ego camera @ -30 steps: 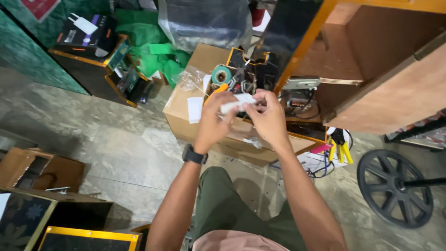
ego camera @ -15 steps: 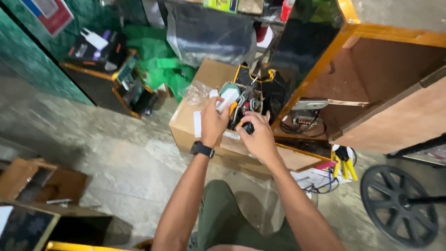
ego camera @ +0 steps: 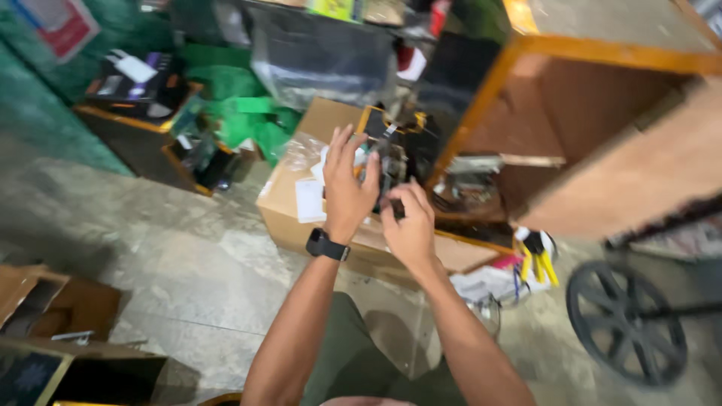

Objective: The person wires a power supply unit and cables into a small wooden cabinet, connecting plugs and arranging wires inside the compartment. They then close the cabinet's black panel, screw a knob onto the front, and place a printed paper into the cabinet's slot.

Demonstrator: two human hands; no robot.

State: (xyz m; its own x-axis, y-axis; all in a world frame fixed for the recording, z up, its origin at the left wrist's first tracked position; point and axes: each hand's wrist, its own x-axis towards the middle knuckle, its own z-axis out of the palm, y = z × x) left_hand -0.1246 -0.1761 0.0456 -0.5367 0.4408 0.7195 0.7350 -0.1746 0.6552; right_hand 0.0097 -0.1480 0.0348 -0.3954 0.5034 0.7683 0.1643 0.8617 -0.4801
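Note:
The picture is motion-blurred. My left hand [ego camera: 347,188], with a black watch on its wrist, is raised with fingers spread over a brown cardboard box [ego camera: 282,214]. It reaches toward a cluttered yellow-and-black device [ego camera: 391,135] on top of the box. My right hand [ego camera: 410,229] is just to the right and lower. Its thumb and fingers pinch a small dark part [ego camera: 394,210], which is too blurred to identify. A white label [ego camera: 309,201] and a crumpled clear plastic bag [ego camera: 297,150] lie on the box beside my left hand.
An orange wooden cabinet [ego camera: 602,113] stands open on the right, and a black wheel [ego camera: 626,325] rests on the floor below it. Yellow-handled pliers [ego camera: 538,257] lie by the box. Green bags [ego camera: 241,113] and dark boxes [ego camera: 139,83] sit at the back left, open cartons [ego camera: 45,308] at the lower left.
Both hands moved forward from near my body to over the box. The white piece they held together is no longer in them. My left hand's fingers have spread.

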